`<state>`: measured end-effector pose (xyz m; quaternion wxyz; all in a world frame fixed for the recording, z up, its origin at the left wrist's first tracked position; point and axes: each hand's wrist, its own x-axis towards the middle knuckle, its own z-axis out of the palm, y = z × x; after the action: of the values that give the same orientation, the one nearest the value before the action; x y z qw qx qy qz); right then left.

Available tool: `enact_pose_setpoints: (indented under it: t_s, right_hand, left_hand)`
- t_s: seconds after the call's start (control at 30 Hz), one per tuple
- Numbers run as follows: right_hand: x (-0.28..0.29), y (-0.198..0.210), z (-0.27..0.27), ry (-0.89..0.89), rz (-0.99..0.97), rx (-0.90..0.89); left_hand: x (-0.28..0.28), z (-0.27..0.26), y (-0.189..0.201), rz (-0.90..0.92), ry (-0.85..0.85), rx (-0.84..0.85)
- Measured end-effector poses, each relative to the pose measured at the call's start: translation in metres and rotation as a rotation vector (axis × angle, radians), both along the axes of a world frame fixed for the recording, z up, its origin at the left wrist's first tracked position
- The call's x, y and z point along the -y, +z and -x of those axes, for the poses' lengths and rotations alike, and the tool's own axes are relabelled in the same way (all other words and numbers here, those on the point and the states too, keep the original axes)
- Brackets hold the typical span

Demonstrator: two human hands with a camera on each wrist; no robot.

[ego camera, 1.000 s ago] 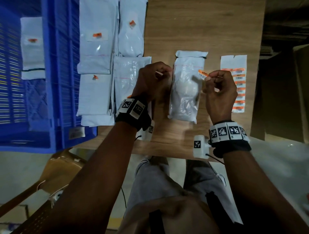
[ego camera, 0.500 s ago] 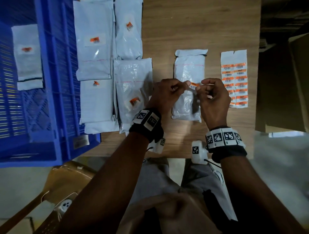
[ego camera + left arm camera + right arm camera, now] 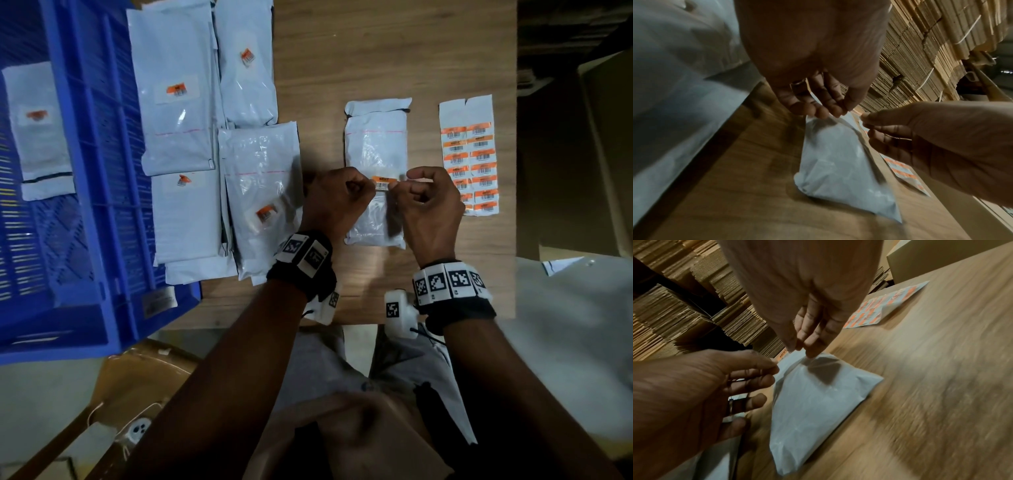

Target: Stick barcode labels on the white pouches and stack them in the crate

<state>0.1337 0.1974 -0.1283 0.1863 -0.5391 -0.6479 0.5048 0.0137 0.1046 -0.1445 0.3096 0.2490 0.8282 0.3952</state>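
Step in hand: labelling the one bare pouch [image 3: 375,144], which lies flat on the worktop [image 3: 376,51] in front of me, apart from the pile. My left hand [image 3: 337,200] and right hand [image 3: 430,205] each pinch one end of a single label [image 3: 383,182], orange strip uppermost, held stretched between thumb and forefinger over the pouch's middle. From the wrist views the label looks low over the film, perhaps just touching; I cannot tell which. The remaining fingers are curled and carry nothing. The label sheet [image 3: 469,161] lies just right of the pouch, with rows still on it. Labelled pouches lie in an overlapping pile [image 3: 191,137] between me and the crate [image 3: 85,171], some over its edge; one pouch lies inside. Next move, as I judge it: lower the label level, let one end tack first, then smooth across so it lies flat without a crease, release both pinches, and carry the pouch left to the crate.
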Motion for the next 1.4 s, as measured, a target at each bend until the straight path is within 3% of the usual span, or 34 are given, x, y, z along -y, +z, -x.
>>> enact_pose_setpoints:
  t_s: [0.27, 1.4]
  right_hand:
    - [0.002, -0.007, 0.004, -0.049, 0.042, 0.012]
    - [-0.009, -0.036, 0.016, -0.013, 0.007, 0.121]
  left_hand:
    - [-0.004, -0.007, -0.007, 0.045, 0.021, -0.072]
    - [-0.016, 0.006, -0.019, 0.232, 0.080, -0.046]
